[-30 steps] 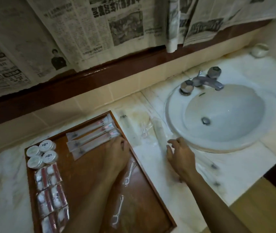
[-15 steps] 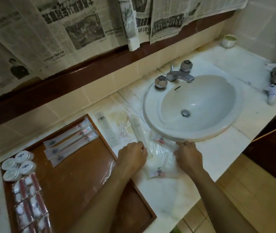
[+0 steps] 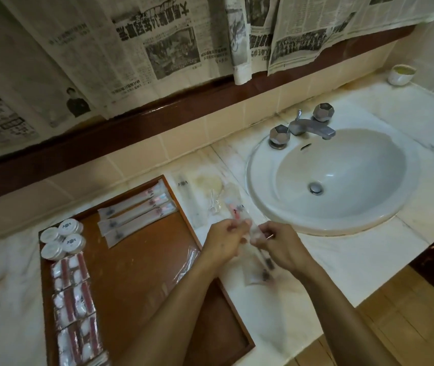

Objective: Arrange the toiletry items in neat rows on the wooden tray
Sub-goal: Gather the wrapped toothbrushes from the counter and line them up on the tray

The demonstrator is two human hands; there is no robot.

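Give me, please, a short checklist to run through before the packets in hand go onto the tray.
1. Both hands holding packets: ok, left hand and right hand pinch clear packets above the counter.
2. Free space on the tray: ok, bare wood in the middle.
3. Existing rows tidy: ok, three long packets lie parallel at the back.
4. Loose wrapper at the tray's right edge: not ok, askew.
5. Number of packets held: cannot tell, blurred.

Reddish-brown wooden tray (image 3: 136,273), white round tubs (image 3: 62,240), red-striped clear packets (image 3: 74,299), white marbled counter (image 3: 356,257)
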